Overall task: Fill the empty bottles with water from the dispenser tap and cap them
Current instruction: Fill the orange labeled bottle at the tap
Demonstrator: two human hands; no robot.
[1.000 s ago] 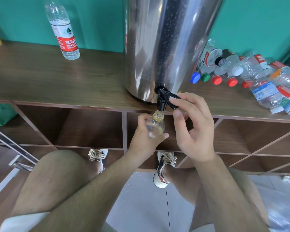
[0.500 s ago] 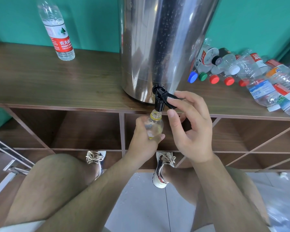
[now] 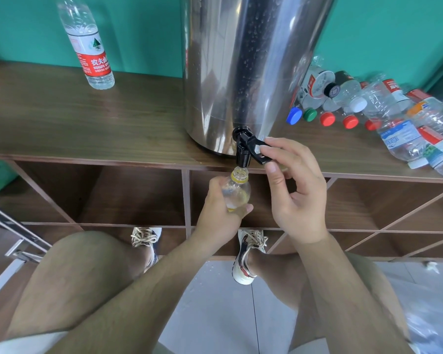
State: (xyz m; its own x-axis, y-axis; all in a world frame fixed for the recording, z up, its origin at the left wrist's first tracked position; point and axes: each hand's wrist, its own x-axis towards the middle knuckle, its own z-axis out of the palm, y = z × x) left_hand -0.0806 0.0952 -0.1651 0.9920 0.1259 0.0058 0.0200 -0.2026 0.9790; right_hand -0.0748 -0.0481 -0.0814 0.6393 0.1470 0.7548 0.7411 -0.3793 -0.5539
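Observation:
A tall steel dispenser (image 3: 243, 72) stands on the wooden shelf top (image 3: 113, 129). Its black tap (image 3: 243, 149) sticks out over the front edge. My left hand (image 3: 220, 213) grips a small clear bottle (image 3: 237, 192) with a yellow neck ring, uncapped, its mouth right under the spout. My right hand (image 3: 292, 187) pinches the tap's black lever (image 3: 258, 150) between thumb and forefinger. Most of the bottle's body is hidden by my left hand.
A capped red-labelled bottle (image 3: 90, 49) stands upright at the back left. A heap of lying bottles (image 3: 384, 116) with blue, green, red and white caps fills the right of the shelf top. Open cubbies (image 3: 128, 195) lie below, my knees and shoes in front.
The bottle's mouth has stayed under the spout while my right hand keeps hold of the lever. The camera has shifted slightly; nothing else has moved.

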